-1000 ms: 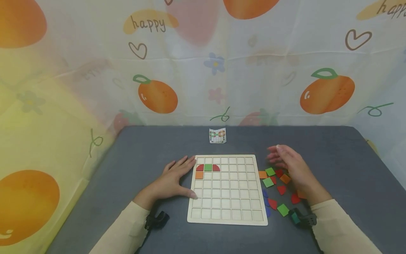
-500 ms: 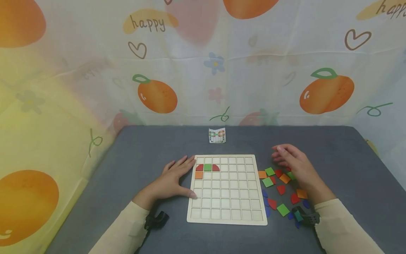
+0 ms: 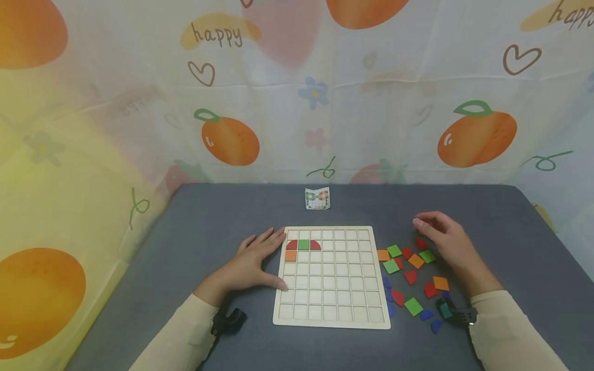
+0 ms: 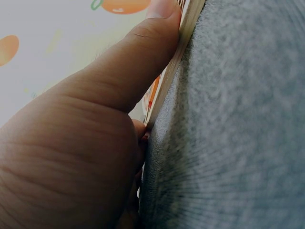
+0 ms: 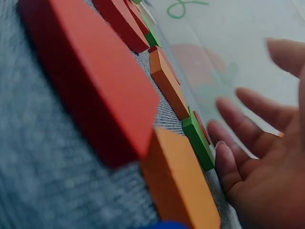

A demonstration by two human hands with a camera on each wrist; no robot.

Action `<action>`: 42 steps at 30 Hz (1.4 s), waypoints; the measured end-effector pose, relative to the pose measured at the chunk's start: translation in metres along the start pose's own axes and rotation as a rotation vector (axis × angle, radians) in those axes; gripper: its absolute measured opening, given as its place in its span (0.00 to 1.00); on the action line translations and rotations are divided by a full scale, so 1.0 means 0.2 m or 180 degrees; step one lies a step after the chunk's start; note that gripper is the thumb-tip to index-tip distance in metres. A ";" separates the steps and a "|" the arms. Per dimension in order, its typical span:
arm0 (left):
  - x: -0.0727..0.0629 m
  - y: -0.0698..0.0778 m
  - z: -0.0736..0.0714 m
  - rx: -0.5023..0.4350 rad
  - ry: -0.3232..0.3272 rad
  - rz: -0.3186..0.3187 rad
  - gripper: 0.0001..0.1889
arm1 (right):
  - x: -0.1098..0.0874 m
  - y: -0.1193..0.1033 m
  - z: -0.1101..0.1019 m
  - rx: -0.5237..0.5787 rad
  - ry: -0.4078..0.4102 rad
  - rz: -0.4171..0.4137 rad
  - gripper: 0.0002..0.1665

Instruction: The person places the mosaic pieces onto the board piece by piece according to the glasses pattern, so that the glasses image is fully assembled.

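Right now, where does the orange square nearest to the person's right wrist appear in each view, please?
Head: the orange square lies right of the board, beside a red piece.
Left wrist: it is not in the picture.
Right wrist: low, slightly right of centre, reaching the bottom edge, below and right of the red piece.
Shared landmark: the grey tabletop, seen in all three.

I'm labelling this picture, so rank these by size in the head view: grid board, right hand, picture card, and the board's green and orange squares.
1. Grid board
2. Right hand
3. Picture card
4. Green square and orange square: too alike to rank
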State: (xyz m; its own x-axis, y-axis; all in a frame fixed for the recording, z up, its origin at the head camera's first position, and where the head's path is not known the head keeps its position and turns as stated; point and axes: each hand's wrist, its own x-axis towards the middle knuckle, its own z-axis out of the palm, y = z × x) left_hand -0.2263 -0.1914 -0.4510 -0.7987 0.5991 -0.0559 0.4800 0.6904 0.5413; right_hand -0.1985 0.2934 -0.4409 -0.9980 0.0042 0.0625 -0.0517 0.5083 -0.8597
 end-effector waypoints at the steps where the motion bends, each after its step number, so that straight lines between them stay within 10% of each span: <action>1: 0.00 0.00 0.00 0.0000 -0.0002 0.0001 0.68 | 0.00 0.00 0.00 -0.0074 -0.0069 0.0041 0.32; 17: 0.00 0.00 0.00 0.0006 -0.0010 -0.0030 0.69 | 0.00 -0.02 0.06 -0.0626 -0.0938 -0.0440 0.28; 42: 0.00 0.00 0.00 0.0008 0.0002 -0.0035 0.69 | -0.04 -0.13 0.22 -0.0872 -0.0727 -0.0541 0.08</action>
State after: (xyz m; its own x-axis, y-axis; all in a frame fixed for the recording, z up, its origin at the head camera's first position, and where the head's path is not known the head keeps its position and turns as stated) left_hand -0.2261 -0.1903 -0.4514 -0.8041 0.5913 -0.0614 0.4721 0.6980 0.5385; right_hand -0.1911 0.2423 -0.4405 -0.9598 -0.2759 0.0514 -0.2364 0.6963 -0.6777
